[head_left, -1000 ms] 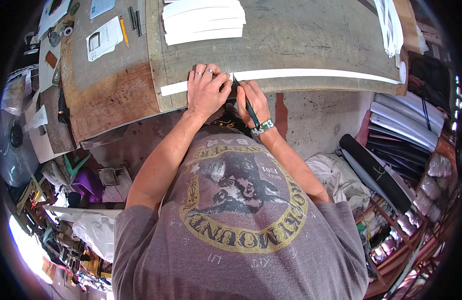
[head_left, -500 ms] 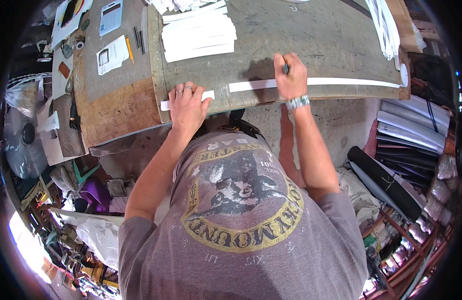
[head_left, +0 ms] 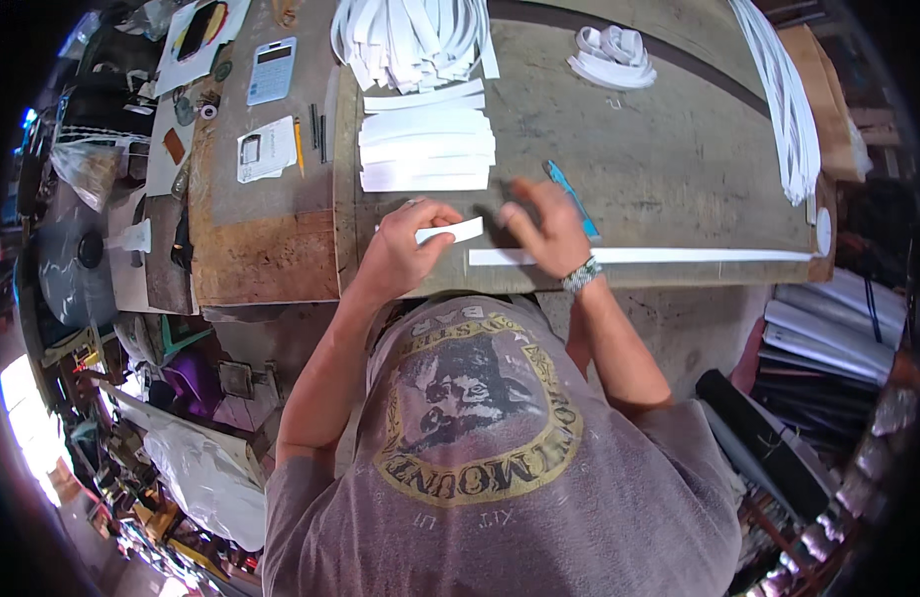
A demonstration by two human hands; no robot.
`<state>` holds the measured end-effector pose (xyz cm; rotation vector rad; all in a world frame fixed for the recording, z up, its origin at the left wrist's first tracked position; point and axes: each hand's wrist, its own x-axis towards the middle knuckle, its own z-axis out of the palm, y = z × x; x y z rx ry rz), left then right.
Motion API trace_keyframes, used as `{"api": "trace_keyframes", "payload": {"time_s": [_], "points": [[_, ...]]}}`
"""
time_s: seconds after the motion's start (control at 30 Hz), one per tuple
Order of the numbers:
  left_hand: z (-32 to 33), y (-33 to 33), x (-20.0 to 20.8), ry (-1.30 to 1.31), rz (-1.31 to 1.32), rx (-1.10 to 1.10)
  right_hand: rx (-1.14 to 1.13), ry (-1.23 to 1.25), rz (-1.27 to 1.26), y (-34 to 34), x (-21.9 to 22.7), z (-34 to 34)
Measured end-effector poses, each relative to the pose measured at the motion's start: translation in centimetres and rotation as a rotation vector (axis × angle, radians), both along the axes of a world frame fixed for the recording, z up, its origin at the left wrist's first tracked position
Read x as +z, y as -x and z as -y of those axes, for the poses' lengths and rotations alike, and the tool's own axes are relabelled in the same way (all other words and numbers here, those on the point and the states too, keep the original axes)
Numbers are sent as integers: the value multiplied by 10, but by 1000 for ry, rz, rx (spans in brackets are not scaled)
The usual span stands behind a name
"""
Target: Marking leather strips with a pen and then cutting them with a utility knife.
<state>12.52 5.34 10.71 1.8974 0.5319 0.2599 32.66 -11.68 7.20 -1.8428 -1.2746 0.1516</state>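
Left grip: your left hand (head_left: 410,244) is pinched narrow, thumb against fingers, on the short piece, just on your side of the stack (head_left: 426,149).
Short piece: white (head_left: 462,231), partly hidden by your fingers, its bare end pointing right, on your side of the stack.
Right grip: your right hand (head_left: 547,231) is loosely spread, fingers blurred, nearer you than the stack and to its right; whether it touches the cutter, you cannot tell.
Cutter: blue (head_left: 572,202), lying right of the stack, just beside your right hand.
Long strip: white (head_left: 694,256), along your edge of the desk (head_left: 679,189), right of the stack; your right hand and wrist cover part of it.
Roll: white (head_left: 824,232), well right of the stack, at the strip's far end.
Heap: white strips (head_left: 415,40), beyond the stack.
Coil: white (head_left: 611,62), beyond the stack and to its right.
Left of the stack: two dark rods (head_left: 322,139), then pencil (head_left: 300,149), notes (head_left: 271,149) and calculator (head_left: 272,72).
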Motion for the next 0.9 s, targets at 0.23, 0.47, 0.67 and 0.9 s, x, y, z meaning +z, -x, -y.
{"api": "trace_keyframes", "payload": {"time_s": [0.23,0.47,0.67,0.9], "points": [[-56,-30,9,-192,-69,129,69,166,-608,-17,-13,-54],[-117,-23,-39,-314,-286,419,-74,347,-650,-58,-49,-107],[-102,-24,-62,-83,-391,716,-164,405,-644,-60,-59,-109],[-103,-21,-62,-199,-393,654,-273,403,-286,-68,-34,-85]]}}
